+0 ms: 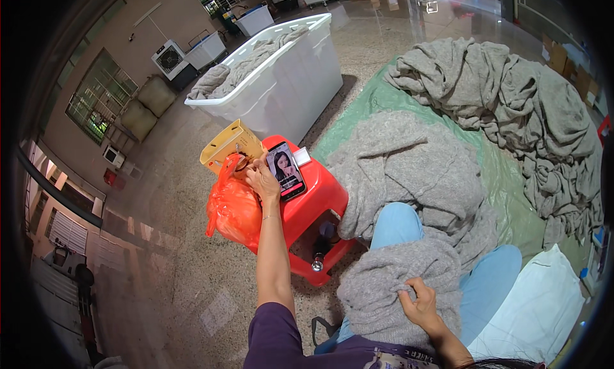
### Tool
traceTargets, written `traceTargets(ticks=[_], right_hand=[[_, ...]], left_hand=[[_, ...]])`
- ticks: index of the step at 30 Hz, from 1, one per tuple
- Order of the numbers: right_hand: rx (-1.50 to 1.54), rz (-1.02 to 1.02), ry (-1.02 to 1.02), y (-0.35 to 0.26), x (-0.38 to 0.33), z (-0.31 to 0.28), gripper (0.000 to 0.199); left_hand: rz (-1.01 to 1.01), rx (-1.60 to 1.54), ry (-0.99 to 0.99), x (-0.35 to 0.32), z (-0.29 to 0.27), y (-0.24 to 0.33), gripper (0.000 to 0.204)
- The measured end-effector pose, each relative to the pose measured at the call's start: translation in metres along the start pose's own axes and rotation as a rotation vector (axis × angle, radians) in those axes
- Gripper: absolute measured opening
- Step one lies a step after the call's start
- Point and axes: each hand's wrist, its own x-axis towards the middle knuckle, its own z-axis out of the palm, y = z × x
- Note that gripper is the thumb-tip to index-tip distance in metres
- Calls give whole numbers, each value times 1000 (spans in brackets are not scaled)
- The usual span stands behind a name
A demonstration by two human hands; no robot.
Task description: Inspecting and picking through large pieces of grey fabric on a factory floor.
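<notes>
My left hand reaches out to a smartphone lying on a red plastic stool; its fingers touch the phone's left edge. The phone's screen is lit. An orange plastic bag hangs against the stool's left side, just below that hand. My right hand is closed on a bunch of grey knitted fabric resting on my lap, over light blue trousers.
A yellow cardboard box stands behind the stool. A large white plastic bin holds more grey fabric. Heaps of grey fabric lie on a green sheet to the right. More white bins stand far back.
</notes>
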Motion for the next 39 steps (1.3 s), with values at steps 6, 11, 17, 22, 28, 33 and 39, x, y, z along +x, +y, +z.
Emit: traceTargets(ticks=[6, 11, 17, 22, 28, 33, 39], right_hand=[[5, 32, -15, 0, 0, 0, 17], [0, 33, -38, -2, 2, -2, 17], [10, 66, -49, -4, 2, -3, 17], [0, 36, -28, -2, 3, -1, 18], [15, 14, -9, 0, 2, 0, 18], [-10, 15, -13, -1, 3, 2, 19], [-36, 21, -6, -2, 3, 1, 19]], left_hand=[[7, 65, 10, 0, 1, -1, 77], [29, 52, 56, -1, 1, 1, 77], [40, -15, 127, -3, -3, 2, 75], [111, -173, 189, -6, -6, 5, 70], [269, -163, 114, -35, -26, 13, 65], [371, -28, 11, -44, -34, 19, 62], [392, -6, 30, -41, -31, 19, 60]])
